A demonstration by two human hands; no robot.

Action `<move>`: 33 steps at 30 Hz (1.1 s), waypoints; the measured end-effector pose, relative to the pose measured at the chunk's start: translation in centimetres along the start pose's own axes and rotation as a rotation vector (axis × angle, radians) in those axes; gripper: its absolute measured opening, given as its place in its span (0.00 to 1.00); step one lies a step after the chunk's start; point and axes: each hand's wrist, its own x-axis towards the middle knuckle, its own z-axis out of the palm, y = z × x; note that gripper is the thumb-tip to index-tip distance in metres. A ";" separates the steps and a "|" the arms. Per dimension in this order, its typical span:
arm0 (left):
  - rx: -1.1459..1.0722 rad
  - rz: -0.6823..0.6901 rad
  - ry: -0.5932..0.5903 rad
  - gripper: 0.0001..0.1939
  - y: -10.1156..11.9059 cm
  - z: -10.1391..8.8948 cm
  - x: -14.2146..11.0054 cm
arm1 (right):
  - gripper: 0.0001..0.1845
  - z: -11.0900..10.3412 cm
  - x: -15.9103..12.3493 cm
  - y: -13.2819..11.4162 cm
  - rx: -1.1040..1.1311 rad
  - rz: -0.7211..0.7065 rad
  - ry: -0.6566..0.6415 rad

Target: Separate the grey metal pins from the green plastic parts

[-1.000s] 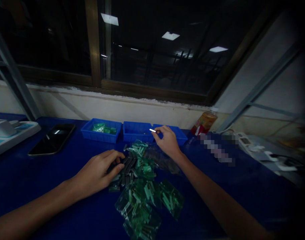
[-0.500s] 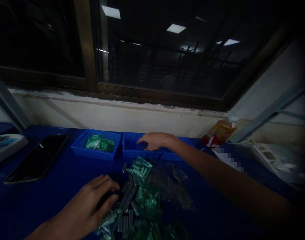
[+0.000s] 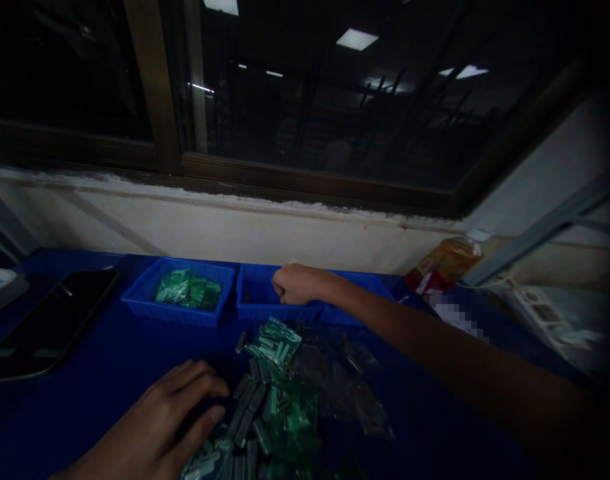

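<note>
My right hand [image 3: 299,285] reaches into the middle blue tray [image 3: 279,312], its fingers curled closed; whatever they hold is hidden. My left hand [image 3: 172,410] rests on the blue table, thumb and fingers apart with nothing between them. Beside its fingertips lie several small dark grey blocks [image 3: 249,407]. Small green-tinted clear bags with thin pieces inside [image 3: 275,348] lie behind and to the right of the blocks. Clear bags with darker contents [image 3: 367,403] are further right.
Left of the middle tray, another blue tray [image 3: 172,313] holds more green bags. A third blue tray [image 3: 345,315] sits partly under my right forearm. A phone [image 3: 55,327] lies at the left. An amber bottle [image 3: 447,261] leans near the wall at the back right.
My right hand's fingers have curled in over the middle tray, where they were stretched out before. My left hand stays beside the blocks. The view has shifted slightly.
</note>
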 end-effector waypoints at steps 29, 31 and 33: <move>0.362 0.011 -0.036 0.15 -2.1 -3.7 -1.0 | 0.08 5.3 -9.9 -3.6 0.233 0.248 1.027; 0.307 0.031 -0.128 0.19 -2.0 -4.4 -1.3 | 0.10 4.7 -9.3 -6.6 0.218 0.129 0.975; 0.304 0.040 -0.153 0.19 -1.7 -4.7 -1.6 | 0.11 4.9 -9.0 -9.3 0.140 0.001 0.893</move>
